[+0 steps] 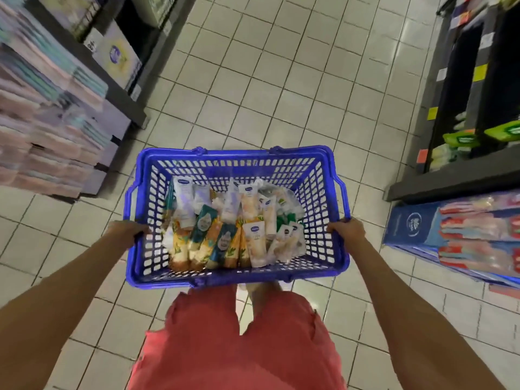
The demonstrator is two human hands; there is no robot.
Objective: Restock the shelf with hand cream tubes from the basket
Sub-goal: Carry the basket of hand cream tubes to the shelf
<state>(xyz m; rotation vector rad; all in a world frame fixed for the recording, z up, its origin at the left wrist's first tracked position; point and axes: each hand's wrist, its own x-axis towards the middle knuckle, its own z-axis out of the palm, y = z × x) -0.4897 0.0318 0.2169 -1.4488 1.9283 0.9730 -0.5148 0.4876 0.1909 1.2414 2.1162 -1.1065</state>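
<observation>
Blue basket (239, 156) of hand cream tubes (254, 243) is clasped at both side rims by left grip (128, 230) and right grip (347, 230), flanked by stocked shelves (121, 94).

Both hands, left hand (128, 230) and right hand (346, 230), grip the rim of a blue basket (323, 161) full of tubes (254, 243) above a tiled floor (281, 80).

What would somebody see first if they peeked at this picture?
The bright blue basket in the middle jumps out first, full of hand cream tubes in white, orange and teal. The left hand and right hand grip its two sides above the tiled floor. Pastel packs are stacked on the left, and dark shelves stand on the right.
</observation>
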